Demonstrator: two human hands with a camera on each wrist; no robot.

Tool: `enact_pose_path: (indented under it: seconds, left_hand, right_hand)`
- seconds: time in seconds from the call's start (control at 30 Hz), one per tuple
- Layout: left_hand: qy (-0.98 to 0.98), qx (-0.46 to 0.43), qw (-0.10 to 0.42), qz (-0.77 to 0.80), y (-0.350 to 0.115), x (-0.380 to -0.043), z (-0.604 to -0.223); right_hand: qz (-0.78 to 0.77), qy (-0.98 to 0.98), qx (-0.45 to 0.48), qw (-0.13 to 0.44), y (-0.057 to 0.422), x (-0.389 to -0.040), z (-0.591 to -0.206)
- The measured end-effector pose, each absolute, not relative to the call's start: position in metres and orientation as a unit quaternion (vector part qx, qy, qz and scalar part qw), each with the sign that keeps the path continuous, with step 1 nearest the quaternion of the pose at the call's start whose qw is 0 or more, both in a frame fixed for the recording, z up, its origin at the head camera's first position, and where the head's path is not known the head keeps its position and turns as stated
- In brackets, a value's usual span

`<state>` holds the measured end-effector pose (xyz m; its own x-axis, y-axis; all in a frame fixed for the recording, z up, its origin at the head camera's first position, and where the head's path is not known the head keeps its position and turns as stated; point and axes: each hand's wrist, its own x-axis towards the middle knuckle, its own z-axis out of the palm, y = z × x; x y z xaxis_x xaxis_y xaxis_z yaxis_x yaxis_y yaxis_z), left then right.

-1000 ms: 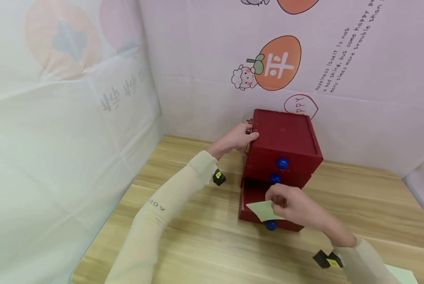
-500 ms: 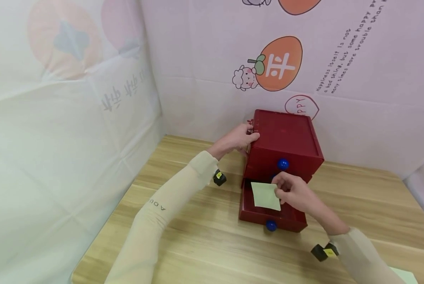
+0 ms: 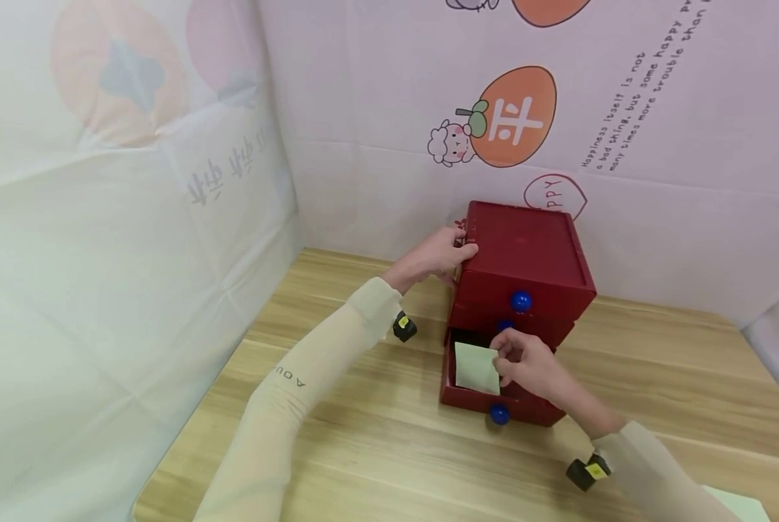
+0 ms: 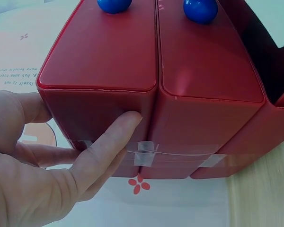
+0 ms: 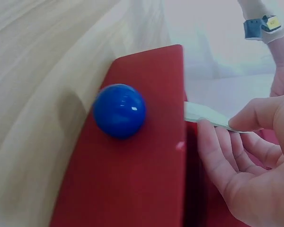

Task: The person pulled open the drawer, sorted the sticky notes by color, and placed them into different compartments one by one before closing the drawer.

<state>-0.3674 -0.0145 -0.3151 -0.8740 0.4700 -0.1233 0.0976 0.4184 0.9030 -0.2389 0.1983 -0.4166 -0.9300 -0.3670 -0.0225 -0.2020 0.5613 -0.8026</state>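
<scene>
A red cabinet [image 3: 520, 246] with blue knobs stands on the wooden table, its bottom drawer [image 3: 458, 396] pulled out. My right hand [image 3: 526, 366] pinches a pale green square paper note [image 3: 476, 368] by its right edge between thumb and fingertips. The note is over the open drawer, its lower part inside the front wall. In the right wrist view the note [image 5: 201, 112] shows nearly edge-on behind the drawer front [image 5: 132, 179]. My left hand [image 3: 438, 254] rests at the cabinet's upper left edge, thumb on top. In the left wrist view straight fingers [image 4: 106, 146] press its side.
Another pale green paper [image 3: 738, 502] lies at the lower right, partly hidden by the right sleeve. A printed white cloth [image 3: 376, 181] hangs close behind the cabinet and along the left. Two upper drawers with blue knobs [image 3: 521, 301] are closed. Clear tape [image 4: 146, 156] crosses the cabinet's side.
The right hand has brought the note from in front of the drawer, up over it, then lower and slightly left into its opening. The left hand stays on the cabinet.
</scene>
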Motion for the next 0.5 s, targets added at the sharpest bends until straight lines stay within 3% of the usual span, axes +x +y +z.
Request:
enact_pose_path:
  seconds: [0.5]
  left_hand:
    - [0.823,0.165,0.176,0.514,-0.012,-0.364,-0.314]
  right_hand:
    - [-0.419,0.891,-0.142,0.096,0.197,-0.239,-0.438]
